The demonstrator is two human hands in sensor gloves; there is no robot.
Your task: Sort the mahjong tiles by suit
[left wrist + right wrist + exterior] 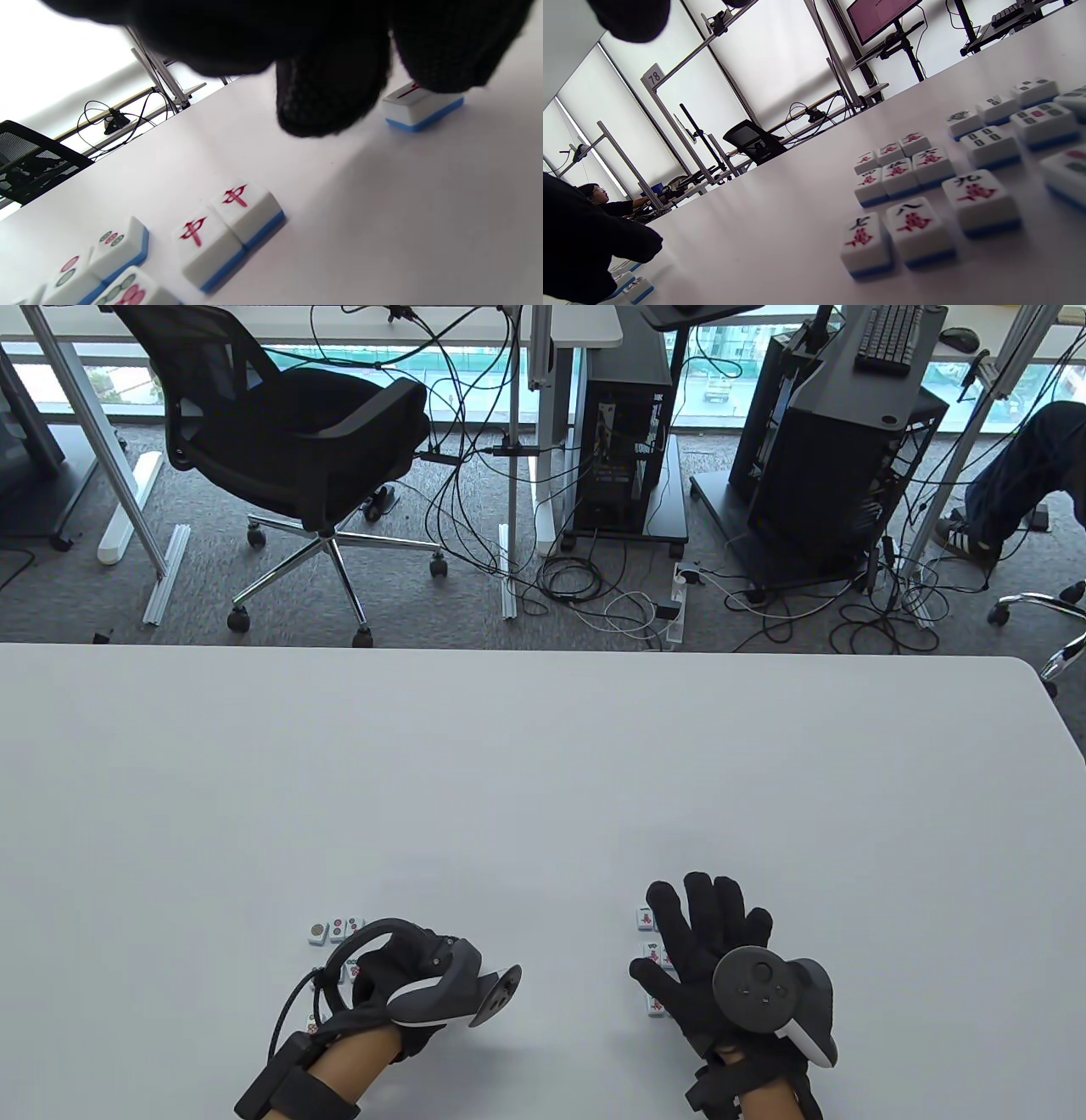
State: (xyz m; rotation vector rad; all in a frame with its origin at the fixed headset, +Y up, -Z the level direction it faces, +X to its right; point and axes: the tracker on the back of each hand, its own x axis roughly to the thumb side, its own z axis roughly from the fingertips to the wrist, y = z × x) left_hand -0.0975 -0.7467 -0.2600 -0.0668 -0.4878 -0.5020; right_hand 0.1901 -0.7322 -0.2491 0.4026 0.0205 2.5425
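Note:
My left hand (pixel 386 980) hangs over a cluster of white, blue-backed mahjong tiles (pixel 335 930) near the table's front edge. In the left wrist view one fingertip (pixel 445 63) rests on top of a single red-marked tile (pixel 420 108), while the neighbouring fingertip (pixel 331 110) hovers off it. Two red "zhong" tiles (pixel 229 224) lie side by side closer in, with dot tiles (pixel 116 248) beside them. My right hand (pixel 708 920) lies flat with its fingers spread over the character tiles (pixel 646 918). The right wrist view shows those character tiles (pixel 903 169) in neat rows.
More tiles with dark and red marks (pixel 1009 123) sit to the right of the character rows. The white table (pixel 543 780) stretches far ahead. Beyond its far edge stand an office chair (pixel 297 441) and computer stands (pixel 840 449).

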